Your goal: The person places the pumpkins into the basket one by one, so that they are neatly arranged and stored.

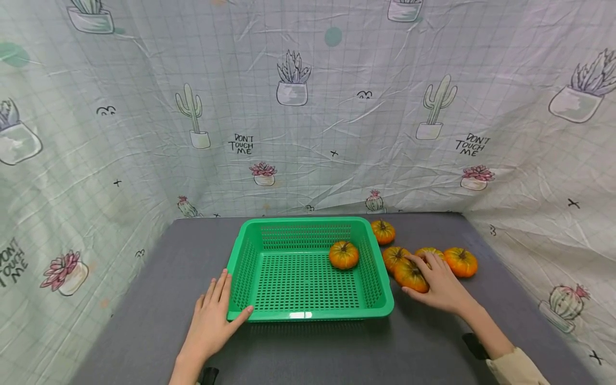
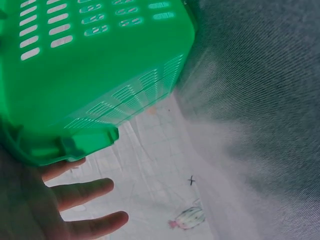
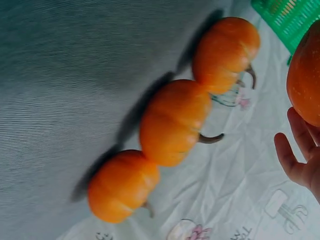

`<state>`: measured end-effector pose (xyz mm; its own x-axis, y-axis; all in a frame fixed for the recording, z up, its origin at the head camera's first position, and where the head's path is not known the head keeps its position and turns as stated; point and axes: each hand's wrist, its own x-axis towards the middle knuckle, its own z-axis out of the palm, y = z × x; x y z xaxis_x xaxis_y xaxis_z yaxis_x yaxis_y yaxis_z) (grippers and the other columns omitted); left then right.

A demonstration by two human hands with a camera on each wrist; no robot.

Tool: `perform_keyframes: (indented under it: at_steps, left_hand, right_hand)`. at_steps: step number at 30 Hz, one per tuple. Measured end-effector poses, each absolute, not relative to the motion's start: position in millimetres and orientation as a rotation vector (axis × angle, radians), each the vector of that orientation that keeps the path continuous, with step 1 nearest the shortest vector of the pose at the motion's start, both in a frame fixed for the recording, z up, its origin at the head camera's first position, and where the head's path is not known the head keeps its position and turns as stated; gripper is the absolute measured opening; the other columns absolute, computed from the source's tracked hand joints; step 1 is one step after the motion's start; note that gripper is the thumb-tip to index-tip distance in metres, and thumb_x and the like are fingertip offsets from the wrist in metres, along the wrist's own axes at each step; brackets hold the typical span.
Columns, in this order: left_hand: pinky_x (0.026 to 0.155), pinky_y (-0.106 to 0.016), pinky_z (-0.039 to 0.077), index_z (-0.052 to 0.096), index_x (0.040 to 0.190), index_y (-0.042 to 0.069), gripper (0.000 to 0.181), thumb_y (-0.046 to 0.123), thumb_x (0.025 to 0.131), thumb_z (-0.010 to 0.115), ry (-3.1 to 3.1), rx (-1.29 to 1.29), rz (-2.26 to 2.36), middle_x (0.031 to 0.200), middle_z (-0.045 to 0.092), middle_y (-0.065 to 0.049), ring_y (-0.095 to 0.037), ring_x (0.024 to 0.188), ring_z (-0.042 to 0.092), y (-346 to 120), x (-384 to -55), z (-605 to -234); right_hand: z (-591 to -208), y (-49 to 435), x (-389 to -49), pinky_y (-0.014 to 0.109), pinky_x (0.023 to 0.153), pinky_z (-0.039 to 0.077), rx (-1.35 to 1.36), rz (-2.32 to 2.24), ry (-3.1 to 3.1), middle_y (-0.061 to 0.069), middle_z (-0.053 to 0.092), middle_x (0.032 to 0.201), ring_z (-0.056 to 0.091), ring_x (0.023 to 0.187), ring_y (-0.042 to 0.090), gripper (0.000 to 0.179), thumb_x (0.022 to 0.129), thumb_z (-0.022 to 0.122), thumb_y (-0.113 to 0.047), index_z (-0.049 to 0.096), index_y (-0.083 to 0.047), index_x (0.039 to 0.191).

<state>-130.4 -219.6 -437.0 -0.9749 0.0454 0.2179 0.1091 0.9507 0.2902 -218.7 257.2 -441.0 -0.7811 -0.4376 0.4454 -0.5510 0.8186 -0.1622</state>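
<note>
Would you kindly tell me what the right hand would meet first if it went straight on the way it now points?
With the held pumpkin leading, the right hand would likely first meet the neighbouring pumpkin beside the green basket; depth is unclear, so it might pass above.

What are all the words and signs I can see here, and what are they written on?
"DON'T TOUCH ME": three times in black on the wrinkled, pale cloth with printed potted cacti.
"X": several black crosses on that cloth.
The letters cut off at the right wrist view's bottom edge can't be read.
I see no writing on the green plastic basket or round orange pumpkins.
</note>
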Motion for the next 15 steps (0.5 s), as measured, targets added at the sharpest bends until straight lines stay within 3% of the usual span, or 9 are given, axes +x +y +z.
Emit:
perform_keyframes:
  at_steps: [9,15]
  left_hand:
    - [0.092,-0.061,0.030,0.030,0.138,-0.001,0.086,0.057,0.079,0.055,-2.825,-0.170,-0.368,0.145,0.025,-0.018,-0.042,0.130,0.025,-220.0,-133.6,-437.2]
    - [0.093,-0.061,0.029,0.027,0.139,0.000,0.088,0.058,0.078,0.054,-2.851,-0.162,-0.373,0.148,0.018,-0.018,-0.040,0.132,0.021,-220.4,-135.9,-439.7]
  right_hand:
    - [-426.3,248.5,-221.1,0.043,0.079,0.036,0.806,0.439,-2.573,0.006,0.047,0.102,0.044,0.093,0.021,0.066,0.066,0.075,-0.040,0.051,-0.013,0.121]
    - [-416.5,240.6,-220.3,0.044,0.080,0.036,0.832,0.440,-2.573,0.007,0.050,0.108,0.043,0.096,0.021,0.067,0.067,0.074,-0.041,0.050,-0.011,0.122]
